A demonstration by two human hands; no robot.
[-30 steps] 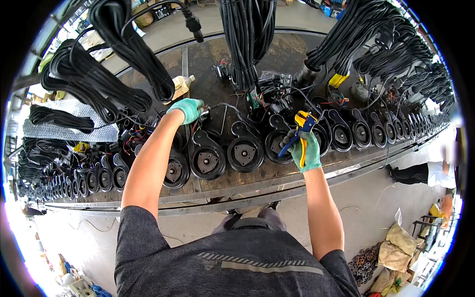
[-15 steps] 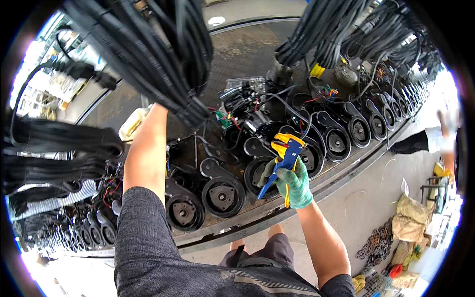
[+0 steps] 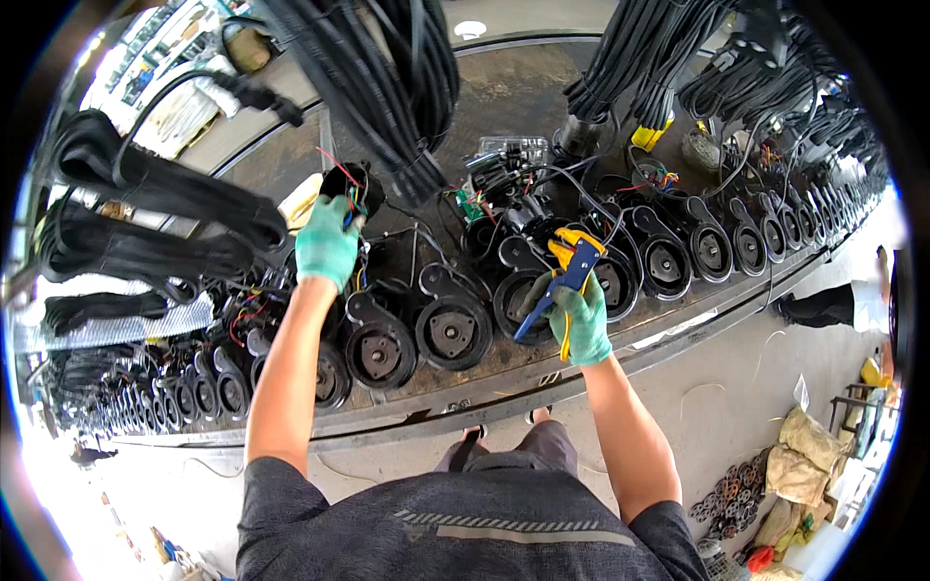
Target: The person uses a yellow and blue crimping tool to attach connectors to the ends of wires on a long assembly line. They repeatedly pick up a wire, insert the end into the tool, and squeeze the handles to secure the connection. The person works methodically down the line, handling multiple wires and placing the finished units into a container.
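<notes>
My right hand (image 3: 586, 327), in a green glove, grips a blue-and-yellow wire stripper (image 3: 575, 266) by its handles, jaws up. The tool is above a black round housing with a wheel-like disc. My left hand (image 3: 327, 242), gloved too, reaches over the bench with its fingers closed around a black part with coloured wires (image 3: 364, 186). Red, green and yellow leads stick out of that part near the fingertips. Between my arms, black round housings (image 3: 453, 331) stand in a row along the bench's near edge. Just right of the left hand hangs a thick bundle of black cables (image 3: 387, 87).
More black cable bundles (image 3: 155, 184) hang at the left and others (image 3: 644, 58) at the far right. Circuit boards and loose parts (image 3: 504, 179) lie mid-bench. Beyond the bench edge, brown sacks (image 3: 804, 455) and a pile of rings (image 3: 733, 494) are on the floor. Another person (image 3: 862, 300) is at the right.
My left hand, earlier hidden behind the hanging cables, now shows left of them with the black wired part. The view has shifted; the right hand still holds the wire stripper.
</notes>
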